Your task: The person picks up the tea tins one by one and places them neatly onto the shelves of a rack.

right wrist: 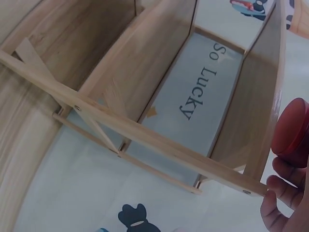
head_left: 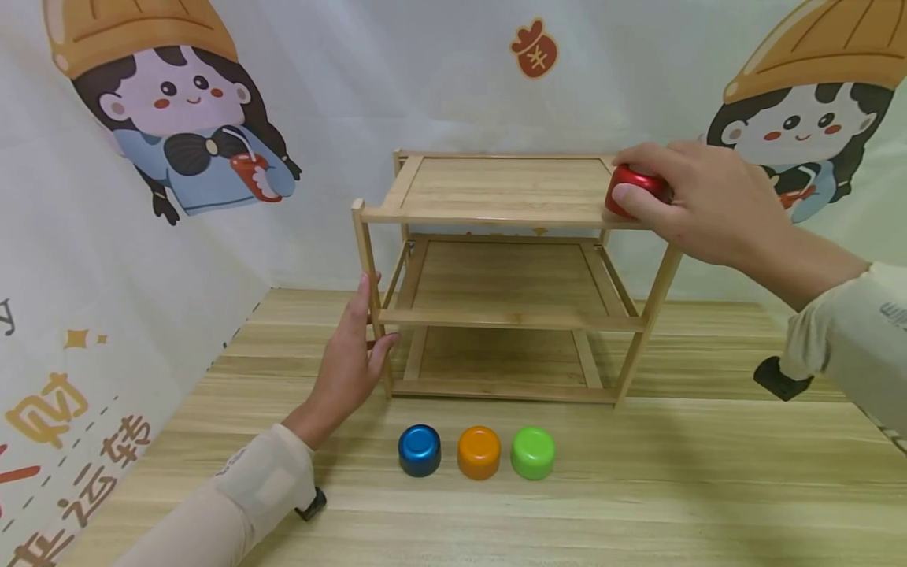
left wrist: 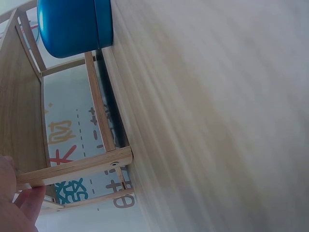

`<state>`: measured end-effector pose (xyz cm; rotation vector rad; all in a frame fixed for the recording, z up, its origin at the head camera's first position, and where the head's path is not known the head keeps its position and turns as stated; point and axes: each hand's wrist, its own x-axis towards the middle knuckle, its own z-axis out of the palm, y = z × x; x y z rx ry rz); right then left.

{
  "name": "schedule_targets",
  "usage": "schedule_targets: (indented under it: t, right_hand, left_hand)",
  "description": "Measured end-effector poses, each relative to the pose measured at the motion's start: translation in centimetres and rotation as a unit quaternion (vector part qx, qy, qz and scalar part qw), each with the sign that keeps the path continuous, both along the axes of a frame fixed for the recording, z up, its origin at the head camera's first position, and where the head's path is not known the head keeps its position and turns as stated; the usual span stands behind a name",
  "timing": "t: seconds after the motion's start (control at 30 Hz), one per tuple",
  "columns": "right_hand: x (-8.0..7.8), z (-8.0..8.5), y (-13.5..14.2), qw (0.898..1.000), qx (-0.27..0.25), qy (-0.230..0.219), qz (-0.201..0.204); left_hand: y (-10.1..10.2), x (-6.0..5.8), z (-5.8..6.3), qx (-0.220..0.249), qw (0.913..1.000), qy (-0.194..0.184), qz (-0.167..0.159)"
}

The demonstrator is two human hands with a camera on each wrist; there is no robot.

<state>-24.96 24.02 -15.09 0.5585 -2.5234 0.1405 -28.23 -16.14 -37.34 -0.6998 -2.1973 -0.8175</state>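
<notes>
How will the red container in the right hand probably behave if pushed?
The red container looks squat, so standing flat it would probably slide before tipping. Its glossy surface may be slippery; its round sides suggest rolling when sideways.

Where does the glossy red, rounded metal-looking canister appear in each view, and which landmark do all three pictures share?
Head: right of centre, above mid-height, held by the right hand; the glossy red canister is at the top shelf's right end.
Left wrist: not in this picture.
Right wrist: at the right edge, just below mid-height, cut off by the frame.
Shared landmark: the pale wooden three-tier rack.
</notes>
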Motion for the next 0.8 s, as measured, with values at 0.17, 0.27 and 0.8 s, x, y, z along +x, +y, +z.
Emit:
schedule_targets:
  t: [0.17,0.27,0.8]
  right_hand:
    - [-0.6,0.1,0.0,1.0,0.003,-0.012,-0.011]
    - [-0.8,0.2,-0.1,1.0,0.007,-0.021,-0.015]
    - [-1.9,0.1,-0.4,0.999,0.03,-0.03,-0.032]
  left_hand:
    - [0.0,0.0,0.0,0.001,1.0,-0.002,0.0]
    - [0.0,0.0,0.0,0.0,1.0,0.0,0.002]
    - [0.0,0.1,0.1,0.001,1.0,0.004,-0.002]
